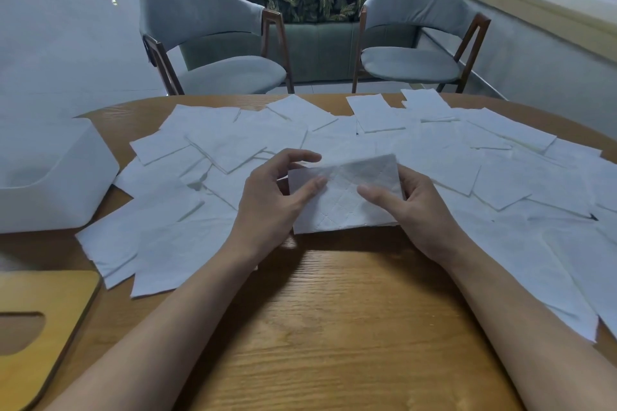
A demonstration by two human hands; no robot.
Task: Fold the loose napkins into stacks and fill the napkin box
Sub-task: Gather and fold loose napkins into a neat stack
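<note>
wooden lid (33,327) lies near left on the table (317,327). left hand (277,200) and right hand (410,210) each pinch a side edge of one napkin (344,200) at mid-table, thumbs on top. loose napkins (233,143) cover the surface beyond; white napkin box (50,177) stands at left.

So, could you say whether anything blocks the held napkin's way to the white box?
Nothing visible does: the box stands open at the left, and only flat loose napkins lie between it and the held napkin.
</note>
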